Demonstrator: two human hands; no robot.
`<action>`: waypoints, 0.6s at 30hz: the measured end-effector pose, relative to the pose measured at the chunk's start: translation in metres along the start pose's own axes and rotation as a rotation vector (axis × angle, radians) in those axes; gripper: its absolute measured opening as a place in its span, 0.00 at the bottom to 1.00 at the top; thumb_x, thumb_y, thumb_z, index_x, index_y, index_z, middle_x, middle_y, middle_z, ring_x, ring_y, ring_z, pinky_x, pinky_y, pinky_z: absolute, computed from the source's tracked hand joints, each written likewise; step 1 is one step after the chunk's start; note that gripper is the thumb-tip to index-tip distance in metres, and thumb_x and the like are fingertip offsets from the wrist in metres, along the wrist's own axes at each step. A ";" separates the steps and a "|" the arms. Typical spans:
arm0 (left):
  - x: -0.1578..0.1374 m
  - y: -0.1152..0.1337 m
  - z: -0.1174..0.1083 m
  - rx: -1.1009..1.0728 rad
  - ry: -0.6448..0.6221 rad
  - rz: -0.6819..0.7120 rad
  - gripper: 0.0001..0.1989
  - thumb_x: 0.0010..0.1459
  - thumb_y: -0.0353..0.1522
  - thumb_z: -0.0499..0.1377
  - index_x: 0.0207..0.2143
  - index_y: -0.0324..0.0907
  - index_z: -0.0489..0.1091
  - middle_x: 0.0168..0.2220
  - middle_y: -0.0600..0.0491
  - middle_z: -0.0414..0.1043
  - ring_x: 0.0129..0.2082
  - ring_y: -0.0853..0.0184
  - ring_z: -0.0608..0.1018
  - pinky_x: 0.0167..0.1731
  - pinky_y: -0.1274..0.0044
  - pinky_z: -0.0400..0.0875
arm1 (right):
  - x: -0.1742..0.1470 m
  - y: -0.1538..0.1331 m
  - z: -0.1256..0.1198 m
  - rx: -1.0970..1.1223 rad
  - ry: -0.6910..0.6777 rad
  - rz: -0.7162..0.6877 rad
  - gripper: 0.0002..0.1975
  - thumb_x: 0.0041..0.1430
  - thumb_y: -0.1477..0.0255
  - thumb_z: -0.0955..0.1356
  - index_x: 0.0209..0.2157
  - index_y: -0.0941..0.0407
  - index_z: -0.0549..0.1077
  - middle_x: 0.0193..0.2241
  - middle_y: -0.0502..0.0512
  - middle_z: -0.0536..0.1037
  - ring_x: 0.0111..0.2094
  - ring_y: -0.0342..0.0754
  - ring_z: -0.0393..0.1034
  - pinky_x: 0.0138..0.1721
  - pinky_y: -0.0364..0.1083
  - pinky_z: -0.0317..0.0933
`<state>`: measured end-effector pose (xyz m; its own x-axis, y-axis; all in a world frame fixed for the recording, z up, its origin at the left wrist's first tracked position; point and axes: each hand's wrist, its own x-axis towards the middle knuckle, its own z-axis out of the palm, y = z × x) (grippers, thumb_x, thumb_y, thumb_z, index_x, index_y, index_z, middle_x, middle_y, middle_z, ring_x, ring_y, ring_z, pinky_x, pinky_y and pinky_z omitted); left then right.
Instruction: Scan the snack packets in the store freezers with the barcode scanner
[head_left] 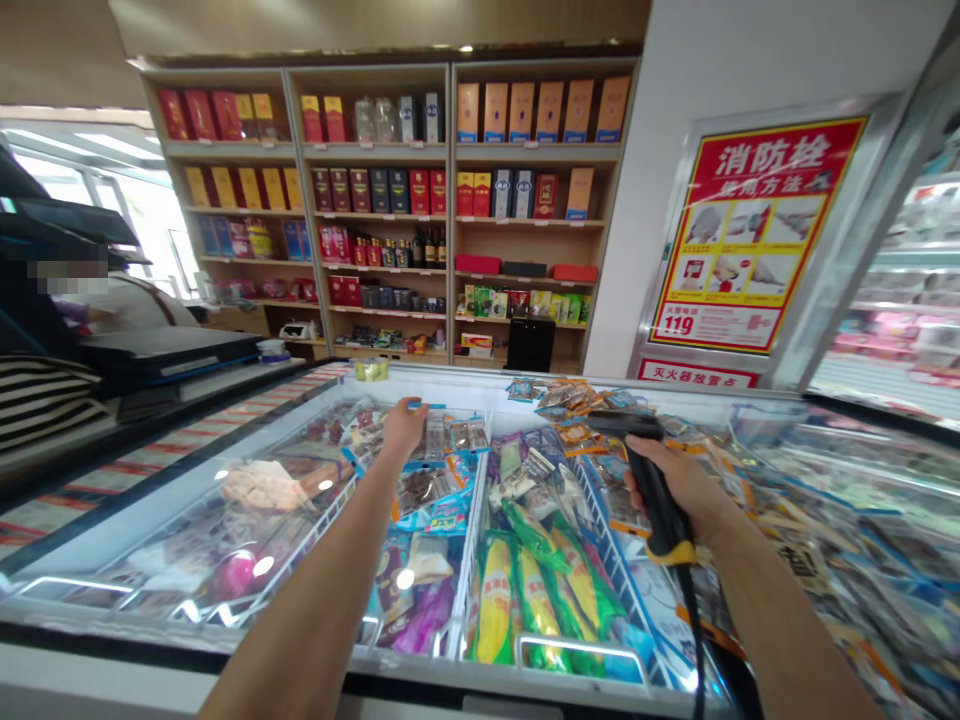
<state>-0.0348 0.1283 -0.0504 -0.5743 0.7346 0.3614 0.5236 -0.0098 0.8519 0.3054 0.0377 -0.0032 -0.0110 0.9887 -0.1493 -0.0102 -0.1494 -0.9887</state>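
My right hand (667, 475) is wrapped around the handle of a black and yellow barcode scanner (660, 500). Its head points left over orange and blue packets (574, 437), and its cord hangs down toward the front. My left hand (406, 428) reaches out over the chest freezer, with its fingers closed on the upper edge of a blue-edged clear packet (435, 438). Below that hand lie more blue packets (431, 495) in a wire basket. Between my arms, yellow corn packs (532, 590) in green wrapping fill another basket.
Purple bags (427, 610) lie near the freezer's front rim (420, 675). Loose packets (847, 560) are heaped at right. Shelves of boxed bottles (375, 190) stand behind. At far left, a person (135, 300) is beside a checkout counter (172, 345).
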 end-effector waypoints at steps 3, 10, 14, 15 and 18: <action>0.005 -0.006 -0.022 0.250 0.024 0.020 0.18 0.45 0.34 0.54 0.41 0.39 0.64 0.34 0.45 0.69 0.39 0.59 0.70 0.39 0.71 0.60 | 0.008 0.001 -0.006 -0.016 0.066 -0.054 0.11 0.47 0.65 0.63 0.20 0.58 0.64 0.09 0.48 0.67 0.09 0.41 0.61 0.08 0.39 0.55; -0.033 0.032 0.007 0.257 -0.004 0.267 0.18 0.44 0.30 0.54 0.41 0.38 0.65 0.45 0.42 0.62 0.48 0.55 0.61 0.48 0.67 0.51 | 0.025 0.006 -0.014 -0.038 0.146 -0.107 0.10 0.44 0.64 0.65 0.20 0.57 0.64 0.08 0.48 0.67 0.09 0.42 0.61 0.08 0.40 0.56; -0.088 0.066 0.071 -0.224 -0.364 0.340 0.17 0.37 0.24 0.58 0.34 0.44 0.69 0.42 0.48 0.65 0.48 0.57 0.61 0.51 0.70 0.47 | 0.024 0.005 -0.021 -0.030 0.152 -0.145 0.11 0.44 0.64 0.65 0.19 0.57 0.64 0.09 0.49 0.68 0.10 0.42 0.62 0.09 0.40 0.57; -0.102 0.072 0.087 -0.303 -0.473 0.371 0.18 0.36 0.22 0.57 0.33 0.45 0.69 0.42 0.49 0.65 0.48 0.58 0.61 0.51 0.70 0.46 | 0.024 0.005 -0.023 -0.027 0.152 -0.156 0.11 0.44 0.64 0.65 0.19 0.57 0.64 0.09 0.49 0.68 0.10 0.42 0.62 0.09 0.40 0.57; -0.138 0.082 0.127 -0.371 -0.686 0.494 0.20 0.38 0.21 0.56 0.35 0.47 0.69 0.47 0.50 0.62 0.51 0.59 0.58 0.53 0.69 0.42 | 0.022 0.006 -0.029 -0.016 0.162 -0.165 0.12 0.45 0.64 0.65 0.18 0.57 0.63 0.09 0.49 0.67 0.10 0.42 0.62 0.08 0.40 0.56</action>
<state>0.1665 0.1123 -0.0785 0.2219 0.8289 0.5135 0.3062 -0.5592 0.7704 0.3343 0.0594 -0.0124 0.1499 0.9886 0.0154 0.0172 0.0130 -0.9998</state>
